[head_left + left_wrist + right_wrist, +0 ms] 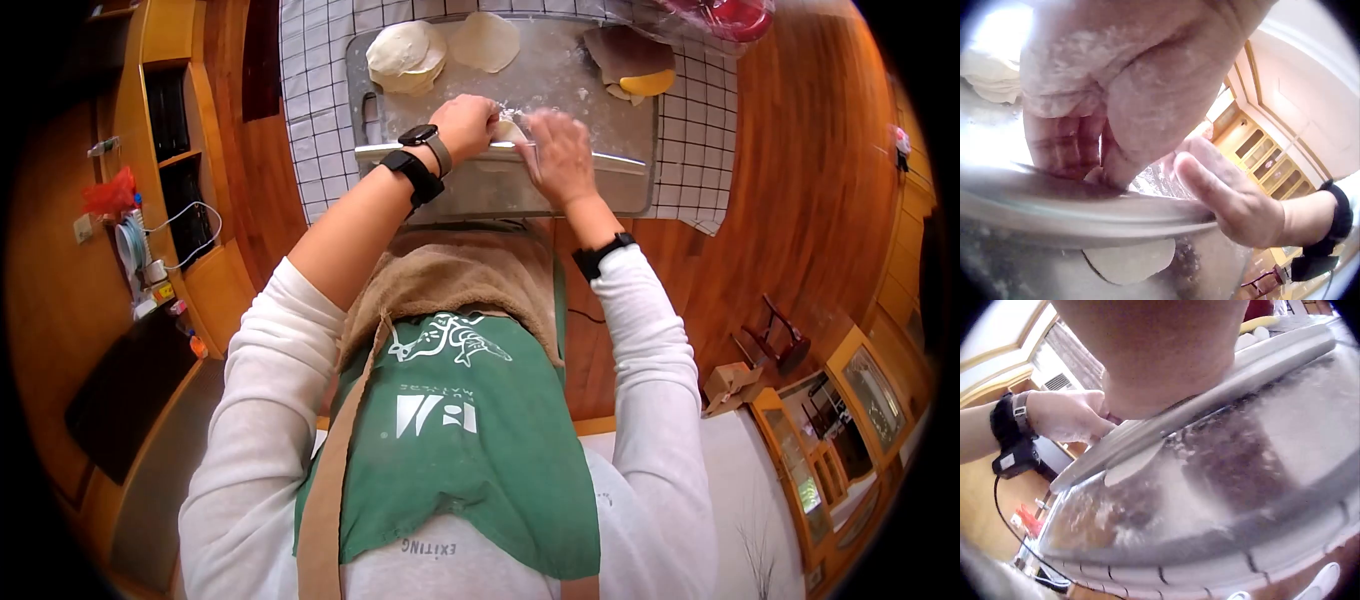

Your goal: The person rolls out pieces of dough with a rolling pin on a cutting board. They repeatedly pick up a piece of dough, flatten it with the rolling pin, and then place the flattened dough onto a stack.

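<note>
A long metal rolling pin (620,163) lies across a floury metal board (600,190). Beyond it, my left hand (467,125) pinches the edge of a thin dough round (508,130); in the left wrist view those fingers curl down behind the pin, and the dough (1135,259) shows on its near side. My right hand (560,155), blurred, rests on the pin to the right with its fingers extended; its thumb stands apart in the left wrist view. The right wrist view shows the dough (1132,465) partly beneath the pin (1210,397).
Stacked dough rounds (405,55) lie at the board's far left, with a single flat round (485,42) beside them. A yellow scraper (648,83) sits at the far right, near a red bowl (735,15) under clear plastic. The board stands on a checked cloth (695,150).
</note>
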`<state>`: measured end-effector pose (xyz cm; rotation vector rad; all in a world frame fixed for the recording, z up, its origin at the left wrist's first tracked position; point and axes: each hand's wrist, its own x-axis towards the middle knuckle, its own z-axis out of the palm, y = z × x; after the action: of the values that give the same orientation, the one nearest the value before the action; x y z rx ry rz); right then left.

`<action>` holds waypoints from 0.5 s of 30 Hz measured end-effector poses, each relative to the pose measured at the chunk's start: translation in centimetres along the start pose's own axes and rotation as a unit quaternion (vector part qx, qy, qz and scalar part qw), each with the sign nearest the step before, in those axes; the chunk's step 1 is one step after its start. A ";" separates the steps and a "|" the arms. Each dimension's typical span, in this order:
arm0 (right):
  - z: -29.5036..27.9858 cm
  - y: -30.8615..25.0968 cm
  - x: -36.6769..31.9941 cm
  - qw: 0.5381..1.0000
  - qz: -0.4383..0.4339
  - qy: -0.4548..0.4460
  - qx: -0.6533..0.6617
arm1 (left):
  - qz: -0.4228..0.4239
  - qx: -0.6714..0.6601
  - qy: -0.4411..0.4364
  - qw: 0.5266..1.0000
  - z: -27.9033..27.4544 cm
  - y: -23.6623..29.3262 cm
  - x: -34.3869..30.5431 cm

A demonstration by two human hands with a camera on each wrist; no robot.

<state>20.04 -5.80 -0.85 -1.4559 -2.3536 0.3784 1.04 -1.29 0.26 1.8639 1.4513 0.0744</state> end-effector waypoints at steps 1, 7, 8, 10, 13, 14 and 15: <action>0.8 -0.4 1.1 1.000 0.000 -0.003 0.002 | 0.004 -0.003 -0.006 1.000 -0.1 -0.1 0.2; 2.9 -2.2 -1.6 0.983 0.133 -0.022 -0.127 | 0.035 -0.002 0.016 0.999 0.5 -0.6 1.0; 3.2 -1.6 -1.0 0.983 0.129 -0.019 -0.129 | 0.036 -0.007 0.032 0.999 0.7 -0.8 1.1; 3.0 -1.3 0.7 0.984 0.133 0.002 -0.122 | 0.029 -0.014 0.038 0.999 1.0 -0.8 0.4; 3.0 -1.0 2.8 0.983 0.152 0.028 -0.100 | 0.007 0.005 -0.008 1.000 0.2 -0.5 1.0; 2.9 -1.0 2.9 0.983 0.155 0.039 -0.092 | 0.007 0.005 -0.009 1.000 0.2 -0.5 0.8; 2.8 -1.7 1.1 0.984 0.159 0.019 -0.082 | 0.011 -0.003 0.000 1.000 0.4 -0.7 0.8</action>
<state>17.01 -5.68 -2.57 -1.9061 -2.1656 0.2367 0.94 -0.77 -0.78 1.8754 1.4297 0.0881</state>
